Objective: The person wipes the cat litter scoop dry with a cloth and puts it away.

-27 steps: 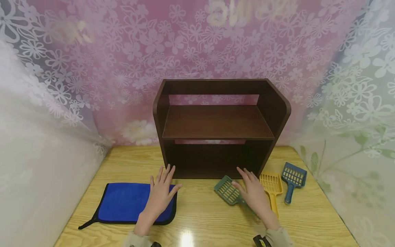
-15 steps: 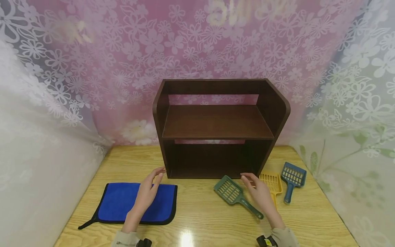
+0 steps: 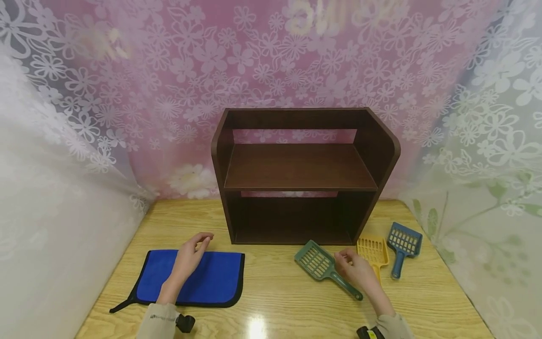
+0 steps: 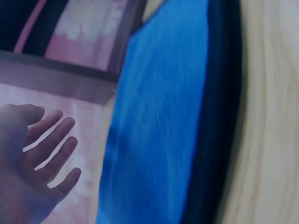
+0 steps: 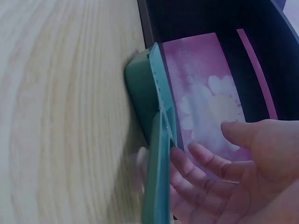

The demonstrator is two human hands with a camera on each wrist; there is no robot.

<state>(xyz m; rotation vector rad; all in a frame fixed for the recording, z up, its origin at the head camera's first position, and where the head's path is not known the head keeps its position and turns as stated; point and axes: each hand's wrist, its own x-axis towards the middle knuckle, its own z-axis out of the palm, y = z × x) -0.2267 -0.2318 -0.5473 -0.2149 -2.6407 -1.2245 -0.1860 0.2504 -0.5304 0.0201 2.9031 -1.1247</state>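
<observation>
My left hand hovers over the blue cloth with black edging, which lies on the wooden table. Its fingers are relaxed and bent a little, with nothing between them in the left wrist view, where the hand shows beside the cloth. Near the handle of a green litter scoop is my right hand, fingers loosely curled. In the right wrist view, thumb and fingers of this hand are apart, and the scoop's handle passes in front of the fingertips; whether they touch it I cannot tell.
A dark brown two-level shelf stands at the back of the table. Right of my right hand lie a yellow litter scoop and a blue litter scoop. Flowered curtains enclose the back and both sides.
Both hands have drawn back from the shelf front, the left moving leftward over the cloth. Their spread fingers have relaxed and bent. The green scoop's handle is now uncovered; scoops and cloth stay put.
</observation>
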